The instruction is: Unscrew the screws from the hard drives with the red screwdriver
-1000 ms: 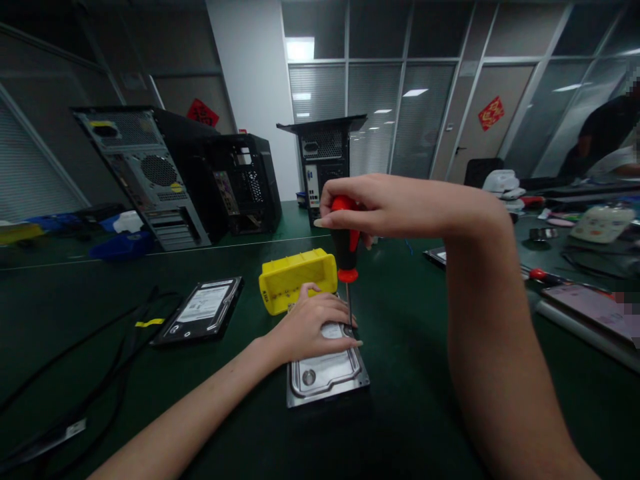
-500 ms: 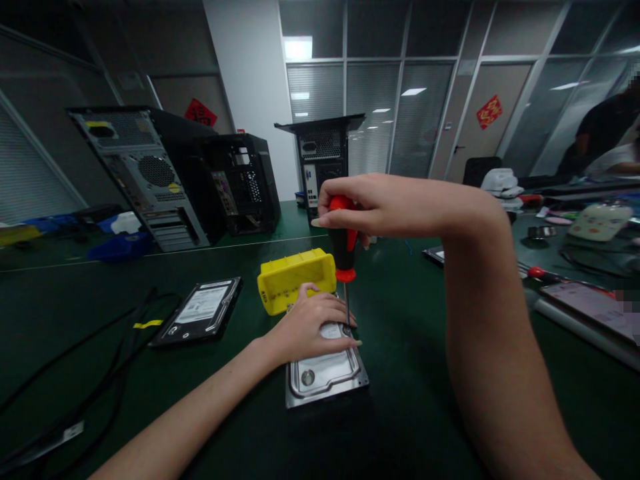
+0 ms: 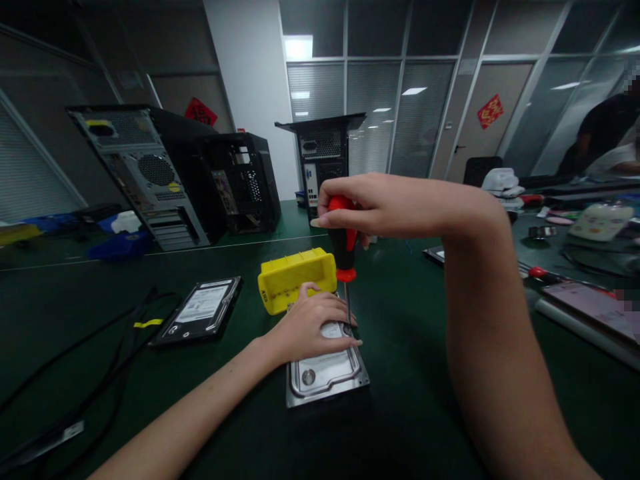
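Observation:
A silver hard drive point(image 3: 327, 375) lies on the green table in front of me. My left hand point(image 3: 315, 323) rests across its upper part, thumb and fingers gripping its sides. The red and black screwdriver point(image 3: 343, 250) stands upright, its handle wrapped by the fingers of my right hand point(image 3: 350, 207). Its tip meets the drive's top near the right edge, between my left thumb and fingers. Just behind my left hand, a yellow bin point(image 3: 297, 270) lies with small screws inside.
A second hard drive point(image 3: 205, 308) lies at the left beside black cables point(image 3: 117, 360). Computer cases point(image 3: 175, 173) stand at the back, another point(image 3: 323, 160) behind my right hand. On the right are a phone point(image 3: 590, 307) and tools. A person point(image 3: 607, 130) is at far right.

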A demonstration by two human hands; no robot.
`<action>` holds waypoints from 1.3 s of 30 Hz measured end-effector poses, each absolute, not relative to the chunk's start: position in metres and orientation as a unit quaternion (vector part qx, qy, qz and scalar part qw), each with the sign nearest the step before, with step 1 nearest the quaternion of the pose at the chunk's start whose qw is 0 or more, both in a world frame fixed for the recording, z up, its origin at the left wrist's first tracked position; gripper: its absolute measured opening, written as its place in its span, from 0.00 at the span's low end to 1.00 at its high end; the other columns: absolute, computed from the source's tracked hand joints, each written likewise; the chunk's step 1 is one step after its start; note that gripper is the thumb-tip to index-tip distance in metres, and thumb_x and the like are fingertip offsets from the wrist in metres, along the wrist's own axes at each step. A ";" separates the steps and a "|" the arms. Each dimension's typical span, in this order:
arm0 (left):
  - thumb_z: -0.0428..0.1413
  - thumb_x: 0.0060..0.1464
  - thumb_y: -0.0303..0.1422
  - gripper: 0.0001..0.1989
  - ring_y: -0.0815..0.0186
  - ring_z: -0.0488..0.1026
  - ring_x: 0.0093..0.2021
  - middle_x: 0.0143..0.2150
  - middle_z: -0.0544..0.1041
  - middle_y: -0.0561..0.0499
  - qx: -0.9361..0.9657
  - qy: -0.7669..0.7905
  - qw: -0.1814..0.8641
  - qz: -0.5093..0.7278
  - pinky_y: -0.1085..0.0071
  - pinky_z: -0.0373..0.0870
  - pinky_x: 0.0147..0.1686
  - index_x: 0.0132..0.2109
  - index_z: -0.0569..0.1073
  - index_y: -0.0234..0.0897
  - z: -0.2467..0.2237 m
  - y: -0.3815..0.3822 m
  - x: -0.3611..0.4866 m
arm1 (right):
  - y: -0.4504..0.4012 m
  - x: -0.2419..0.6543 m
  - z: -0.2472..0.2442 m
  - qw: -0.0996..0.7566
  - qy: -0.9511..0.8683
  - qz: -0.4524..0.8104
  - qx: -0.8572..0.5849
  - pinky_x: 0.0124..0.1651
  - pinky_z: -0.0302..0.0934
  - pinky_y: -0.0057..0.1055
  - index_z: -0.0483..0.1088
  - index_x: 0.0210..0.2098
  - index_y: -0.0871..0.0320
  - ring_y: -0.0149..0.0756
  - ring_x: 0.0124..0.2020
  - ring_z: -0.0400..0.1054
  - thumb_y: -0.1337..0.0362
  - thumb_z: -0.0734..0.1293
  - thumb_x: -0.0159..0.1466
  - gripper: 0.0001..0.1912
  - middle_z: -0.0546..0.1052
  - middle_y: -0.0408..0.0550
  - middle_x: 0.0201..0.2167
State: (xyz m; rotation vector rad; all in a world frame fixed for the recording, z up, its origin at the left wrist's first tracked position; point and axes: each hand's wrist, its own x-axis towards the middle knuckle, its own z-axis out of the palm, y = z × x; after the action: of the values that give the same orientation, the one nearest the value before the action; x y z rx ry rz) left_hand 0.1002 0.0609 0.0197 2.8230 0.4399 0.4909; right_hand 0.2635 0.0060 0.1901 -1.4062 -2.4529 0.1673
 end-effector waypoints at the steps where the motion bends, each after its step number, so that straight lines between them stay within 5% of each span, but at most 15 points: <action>1: 0.54 0.55 0.46 0.14 0.60 0.70 0.49 0.46 0.77 0.52 0.967 0.151 0.122 0.168 0.58 0.47 0.52 0.43 0.75 0.44 0.020 0.061 0.100 | 0.006 0.264 0.190 0.154 -0.856 0.059 -0.490 0.24 0.57 0.20 0.65 0.39 0.61 0.24 0.26 0.65 0.54 0.59 0.64 0.15 0.72 0.45 0.33; 39: 0.53 0.56 0.47 0.15 0.61 0.69 0.50 0.47 0.77 0.53 0.968 0.157 0.116 0.159 0.60 0.48 0.52 0.44 0.74 0.45 0.022 0.059 0.100 | 0.004 0.266 0.190 0.149 -0.855 0.066 -0.492 0.25 0.57 0.21 0.64 0.40 0.60 0.25 0.27 0.65 0.53 0.58 0.64 0.16 0.72 0.46 0.34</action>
State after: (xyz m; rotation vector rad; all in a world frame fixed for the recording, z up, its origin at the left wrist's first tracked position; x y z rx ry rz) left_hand 0.1001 0.0590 0.0221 2.8346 0.4608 0.4658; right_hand 0.2656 0.0039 0.1902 -1.4149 -2.4585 0.1893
